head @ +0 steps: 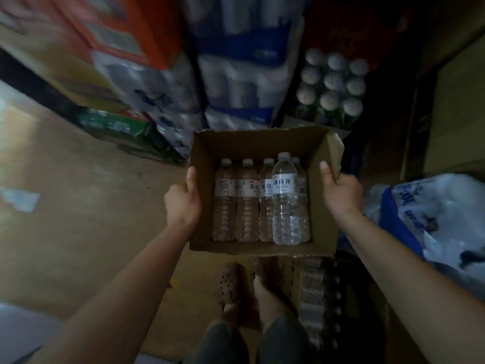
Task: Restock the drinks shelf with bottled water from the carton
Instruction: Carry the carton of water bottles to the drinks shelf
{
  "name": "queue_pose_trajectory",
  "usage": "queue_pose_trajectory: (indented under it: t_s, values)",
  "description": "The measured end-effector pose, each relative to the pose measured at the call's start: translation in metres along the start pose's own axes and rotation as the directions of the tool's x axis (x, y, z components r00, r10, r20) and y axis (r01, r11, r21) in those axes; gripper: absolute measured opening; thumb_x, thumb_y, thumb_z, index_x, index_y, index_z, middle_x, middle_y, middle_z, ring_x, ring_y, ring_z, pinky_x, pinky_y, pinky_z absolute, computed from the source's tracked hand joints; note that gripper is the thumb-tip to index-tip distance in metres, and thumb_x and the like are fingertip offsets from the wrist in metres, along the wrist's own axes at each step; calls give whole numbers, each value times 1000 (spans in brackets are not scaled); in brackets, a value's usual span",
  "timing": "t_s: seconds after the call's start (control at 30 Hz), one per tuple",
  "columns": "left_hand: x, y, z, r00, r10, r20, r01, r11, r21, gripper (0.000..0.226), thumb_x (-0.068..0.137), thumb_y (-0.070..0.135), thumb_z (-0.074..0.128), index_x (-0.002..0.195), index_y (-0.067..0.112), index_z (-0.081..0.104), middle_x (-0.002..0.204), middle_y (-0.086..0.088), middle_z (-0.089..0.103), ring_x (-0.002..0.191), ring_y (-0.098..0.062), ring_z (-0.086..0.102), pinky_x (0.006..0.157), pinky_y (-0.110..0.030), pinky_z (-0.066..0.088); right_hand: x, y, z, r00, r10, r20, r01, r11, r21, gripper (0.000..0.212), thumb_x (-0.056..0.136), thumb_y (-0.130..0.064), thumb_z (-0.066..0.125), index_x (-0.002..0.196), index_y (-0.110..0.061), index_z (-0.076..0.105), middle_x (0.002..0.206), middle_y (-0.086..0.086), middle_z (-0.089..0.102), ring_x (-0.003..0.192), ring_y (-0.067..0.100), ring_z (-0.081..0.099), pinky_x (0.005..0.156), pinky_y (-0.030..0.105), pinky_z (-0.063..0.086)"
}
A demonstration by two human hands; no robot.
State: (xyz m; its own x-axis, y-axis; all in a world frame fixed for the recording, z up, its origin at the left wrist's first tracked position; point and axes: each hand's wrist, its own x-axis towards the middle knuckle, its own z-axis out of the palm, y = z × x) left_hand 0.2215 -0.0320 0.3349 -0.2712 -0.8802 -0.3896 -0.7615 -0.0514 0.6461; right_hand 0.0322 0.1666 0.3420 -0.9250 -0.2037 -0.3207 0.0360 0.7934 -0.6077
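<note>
L hand (182, 199): grips carton's left wall, thumb over rim.
R hand (341, 191): grips right wall likewise, so load stays level.
Carton (258, 141): held up at waist, open-topped.
Water bottles (286, 203): five lying inside, w/ caps away.
Shelf: can't tell which.

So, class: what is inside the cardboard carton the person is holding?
The carton holds water bottles lying side by side, four plainly visible and a fifth partly hidden behind the raised bottle lying on top. Anything beneath them is covered. Left hand and right hand grip its walls.
</note>
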Motion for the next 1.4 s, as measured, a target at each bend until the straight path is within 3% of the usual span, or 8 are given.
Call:
queue_pose_trajectory:
  t_s: [0.37,0.57,0.67,0.73,0.87,1.1,1.33,1.4]
  values:
    - [-65,40,-239,970,-22,-242,-5,994,-107,62,98,54,29,52,14,43,56,-9,48,63,-30,55,61,-37,41,-101,-216,-65,877,-443,188,465,880,-96,51,98,-45,42,58,-15,50,58,6,51,57,26,51,50,30,33]
    - [-89,29,-351,872,-140,-469,31,972,-233,63,100,51,25,104,0,63,93,-21,63,90,-34,60,77,-39,46,-144,-351,-28,705,-634,319,681,730,-56,56,97,-52,39,57,-14,50,60,8,53,62,28,54,47,29,32]
    - [-86,14,-402,793,-180,-582,71,976,-205,63,100,49,25,58,8,47,61,-12,49,67,-30,51,53,-32,34,-170,-414,6,613,-693,380,748,664,4,61,95,-58,38,60,-10,52,65,11,57,63,29,56,53,31,39]
    - [-77,-5,-434,732,-236,-639,124,968,-217,63,100,50,25,52,12,40,59,-9,46,64,-28,47,55,-32,29,-192,-452,33,541,-730,417,792,609,39,66,94,-60,35,64,-6,56,69,17,61,68,34,60,60,35,44]
    - [-53,-45,-499,647,-347,-679,213,937,-276,61,100,49,25,54,12,42,66,-10,48,65,-26,46,59,-31,31,-239,-519,102,430,-793,431,842,525,124,64,97,-56,32,87,-2,65,90,23,65,89,40,62,69,33,37]
    - [21,-123,-630,572,-453,-684,295,892,-343,62,98,53,25,73,5,55,82,-19,58,82,-34,58,68,-34,38,-322,-638,231,345,-794,500,839,500,213,64,97,-55,35,91,2,65,73,15,61,68,30,59,59,35,42]
    - [108,-158,-763,491,-457,-742,279,889,-363,63,100,49,26,61,5,48,76,-17,51,84,-37,56,72,-36,37,-381,-789,344,231,-832,504,898,382,219,72,97,-54,34,83,10,65,81,26,61,87,41,61,63,35,33]
    - [139,-167,-798,450,-486,-749,307,872,-381,63,100,50,26,77,0,58,88,-23,57,97,-39,57,76,-36,37,-392,-833,380,210,-838,503,905,361,224,72,98,-53,34,90,10,65,93,31,63,94,43,59,67,36,34]
